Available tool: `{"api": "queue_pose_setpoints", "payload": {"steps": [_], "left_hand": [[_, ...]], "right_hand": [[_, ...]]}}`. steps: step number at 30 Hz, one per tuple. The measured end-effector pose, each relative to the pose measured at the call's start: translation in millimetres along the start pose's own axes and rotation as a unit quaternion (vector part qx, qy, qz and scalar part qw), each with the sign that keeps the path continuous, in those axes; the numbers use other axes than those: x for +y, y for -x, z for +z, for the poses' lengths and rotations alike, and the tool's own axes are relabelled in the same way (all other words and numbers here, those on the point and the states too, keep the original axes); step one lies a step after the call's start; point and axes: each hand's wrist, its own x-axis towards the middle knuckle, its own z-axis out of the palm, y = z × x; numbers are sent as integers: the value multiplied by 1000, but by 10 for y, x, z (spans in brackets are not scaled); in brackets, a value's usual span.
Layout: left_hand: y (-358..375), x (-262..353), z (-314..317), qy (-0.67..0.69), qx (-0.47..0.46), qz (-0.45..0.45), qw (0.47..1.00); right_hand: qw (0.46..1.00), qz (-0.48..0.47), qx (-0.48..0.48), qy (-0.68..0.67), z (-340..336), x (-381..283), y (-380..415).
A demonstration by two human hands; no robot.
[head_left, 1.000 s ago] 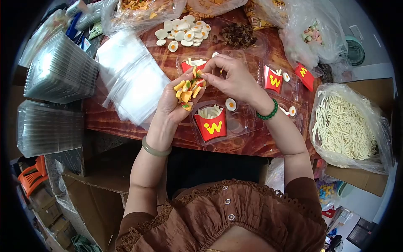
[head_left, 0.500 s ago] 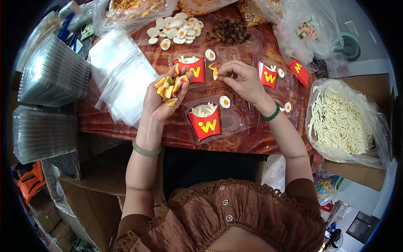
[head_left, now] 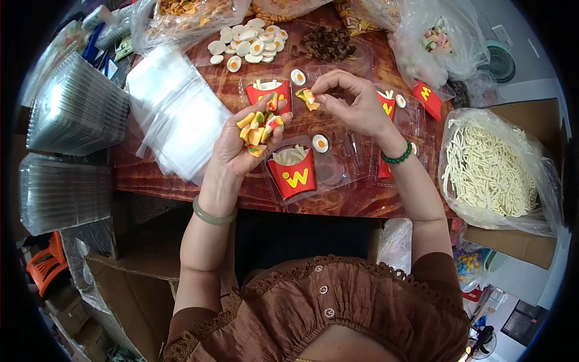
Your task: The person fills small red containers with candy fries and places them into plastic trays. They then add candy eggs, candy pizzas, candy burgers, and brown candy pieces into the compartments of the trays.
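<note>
My left hand [head_left: 232,148] is palm up and cupped round a handful of small yellow toy pieces [head_left: 256,134] with red and green patches. Between thumb and fingertips, my right hand [head_left: 356,107] pinches one similar yellow piece [head_left: 309,100] above a clear plastic tray. Partly behind the left hand is a red fries carton [head_left: 256,90]. Nearer the table edge, another red carton of toy fries [head_left: 294,175] lies in a clear tray [head_left: 330,176] with a toy fried egg [head_left: 320,143]. A further toy egg [head_left: 298,76] sits beyond the right fingertips.
Toy eggs [head_left: 247,45] and dark brown pieces [head_left: 329,44] are heaped at the back. Clear plastic bags [head_left: 175,114] lie left, beside stacked clear trays [head_left: 78,105]. A box lined with plastic holds pale toy fries [head_left: 490,169] at right. More red cartons [head_left: 427,99] are on the right side.
My left hand has shifted slightly right with its handful. The piece pinched in my right hand has turned from hanging upright to slanting, and that hand has moved a little to the right.
</note>
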Motion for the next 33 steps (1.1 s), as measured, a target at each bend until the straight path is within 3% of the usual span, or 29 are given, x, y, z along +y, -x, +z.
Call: {"api": "queue_pose_setpoints", "payload": {"steps": [2,5,6,8,12,14,20,27,30,33], "left_hand": [[-3,5,-25,6,4,-3,1000],[-8,12,-87,18,23,3,1000],[-5,17,-99,23,37,11,999],[23,25,-102,17,33,24,999],[15,93,-166,32,19,20,999],[5,98,-194,42,18,17,999],[18,89,-192,44,15,18,999],[26,48,-218,18,14,36,999],[10,73,-253,18,7,33,999],[22,76,-245,23,17,36,999]], "right_hand": [[988,133,-22,-70,-3,41,-13],[982,157,-58,-85,93,167,-49],[982,157,-58,-86,101,186,-79],[989,111,-90,47,115,215,-138],[988,52,-90,114,191,337,-156],[978,3,-46,206,219,347,-116],[981,-60,-38,183,266,453,38],[983,-27,13,181,346,504,38],[976,-62,-7,207,273,406,3],[975,-8,7,224,147,305,35]]}}
